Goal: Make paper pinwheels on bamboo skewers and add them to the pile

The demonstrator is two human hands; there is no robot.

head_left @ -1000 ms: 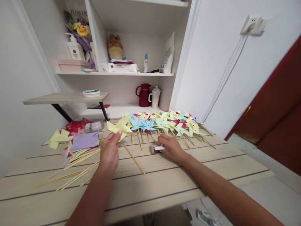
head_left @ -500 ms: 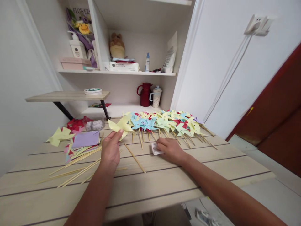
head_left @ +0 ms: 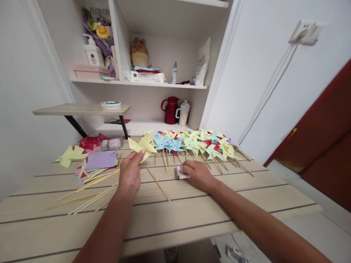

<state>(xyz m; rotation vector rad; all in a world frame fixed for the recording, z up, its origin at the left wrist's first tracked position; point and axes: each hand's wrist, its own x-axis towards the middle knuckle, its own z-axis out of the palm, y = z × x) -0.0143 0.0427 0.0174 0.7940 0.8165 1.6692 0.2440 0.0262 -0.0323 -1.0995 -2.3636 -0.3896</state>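
Between the thumb and fingers of my left hand point(head_left: 131, 171) is a pale yellow paper pinwheel point(head_left: 144, 146), held up off the table with no stick visible on it. My right hand point(head_left: 199, 175) rests on the table, fingers curled over a small white packet point(head_left: 182, 172); its fingertips are partly hidden. A lone wooden stick point(head_left: 158, 183) lies on the boards between my hands. Just beyond them are many finished pinwheels point(head_left: 192, 143) in yellow, blue, green and red, laid in rows with their sticks pointing toward me.
At the left are loose sticks point(head_left: 91, 199), a stack of coloured paper point(head_left: 101, 161), another yellow pinwheel point(head_left: 71, 156) and a clear box point(head_left: 111, 143). A small raised shelf point(head_left: 82, 109) stands behind them. A red jug point(head_left: 171, 110) and a cup point(head_left: 183, 114) stand at the back.
The view has shifted very slightly. Both hands stay in nearly the same place with the same holds; the white packet is tilted a little under my right hand.
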